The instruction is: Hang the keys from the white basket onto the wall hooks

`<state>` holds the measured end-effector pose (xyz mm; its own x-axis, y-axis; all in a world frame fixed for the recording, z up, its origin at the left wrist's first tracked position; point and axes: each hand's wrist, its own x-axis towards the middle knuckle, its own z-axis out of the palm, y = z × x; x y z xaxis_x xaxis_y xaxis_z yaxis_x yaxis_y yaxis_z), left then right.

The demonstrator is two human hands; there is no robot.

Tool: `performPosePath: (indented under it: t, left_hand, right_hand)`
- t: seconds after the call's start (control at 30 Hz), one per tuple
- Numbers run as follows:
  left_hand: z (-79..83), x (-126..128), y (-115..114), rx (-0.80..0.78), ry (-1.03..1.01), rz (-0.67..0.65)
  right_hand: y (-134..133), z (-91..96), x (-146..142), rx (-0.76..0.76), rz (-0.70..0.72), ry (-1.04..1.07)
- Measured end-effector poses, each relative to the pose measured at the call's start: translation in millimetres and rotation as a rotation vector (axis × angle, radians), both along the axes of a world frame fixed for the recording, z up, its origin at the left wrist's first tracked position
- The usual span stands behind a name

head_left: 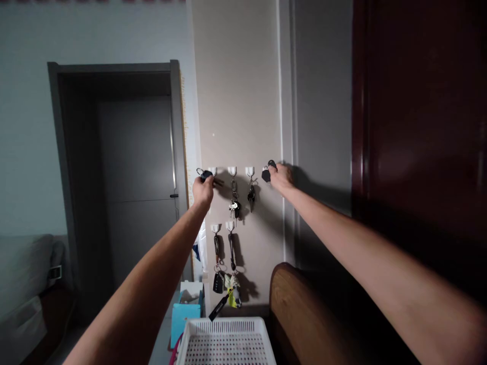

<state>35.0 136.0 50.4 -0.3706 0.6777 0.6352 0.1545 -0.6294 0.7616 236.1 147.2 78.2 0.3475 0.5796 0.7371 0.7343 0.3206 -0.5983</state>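
My left hand (203, 192) is closed on a bunch of keys (206, 175) with a dark head and a metal ring, close to the upper left white hook (213, 171). Over on the right, my right hand (280, 177) grips a black key fob (266, 175) by the wall, near the far right of the upper hook row. Between my hands, one key bunch (235, 205) hangs from the middle hook (232, 171) and another bunch (251, 195) from the hook (249, 171) beside it. Below, a black car key (218, 282) and a keyring with charms (234, 291) hang from two lower hooks.
A white perforated basket (228, 320) stands under the hooks, with a blue box (184, 319) at its left. The rounded wooden panel (300, 319) rises at lower right. A grey door (133, 152) is on the left, and a dark red panel (418, 126) on the right.
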Motion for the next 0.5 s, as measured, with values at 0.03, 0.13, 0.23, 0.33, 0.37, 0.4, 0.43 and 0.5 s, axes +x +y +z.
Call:
performPosePath:
  t: [0.03,0.13,0.23,0.33,0.37,0.4,0.43,0.5]
  left_hand:
    - [6.6,1,-2,0.045,-0.022,-0.017]
    - [16.1,4,-7,0.114,-0.013,-0.042]
    - [8.9,8,-11,0.073,0.063,-0.130]
    - [-11.7,15,-13,0.034,0.150,-0.244]
    - [-20.3,17,-13,0.028,0.162,-0.273]
    - [-29.1,19,-12,0.023,0.165,-0.297]
    - [-37.6,22,-10,0.017,0.165,-0.315]
    - [-52.6,26,-4,-0.007,0.177,-0.329]
  right_hand:
    - [3,3.1,-1,-0.027,0.054,0.045]
    - [13,6.6,0,-0.091,0.104,0.166]
    - [19,7.9,6,-0.040,0.029,0.112]
    - [15,9.8,10,0.041,-0.011,-0.051]
    - [13,10.9,11,0.048,-0.026,-0.093]
    - [10,12.4,12,0.048,-0.050,-0.119]
    - [7,14.2,12,0.045,-0.074,-0.132]
    - [2,17.9,14,0.031,-0.094,-0.133]
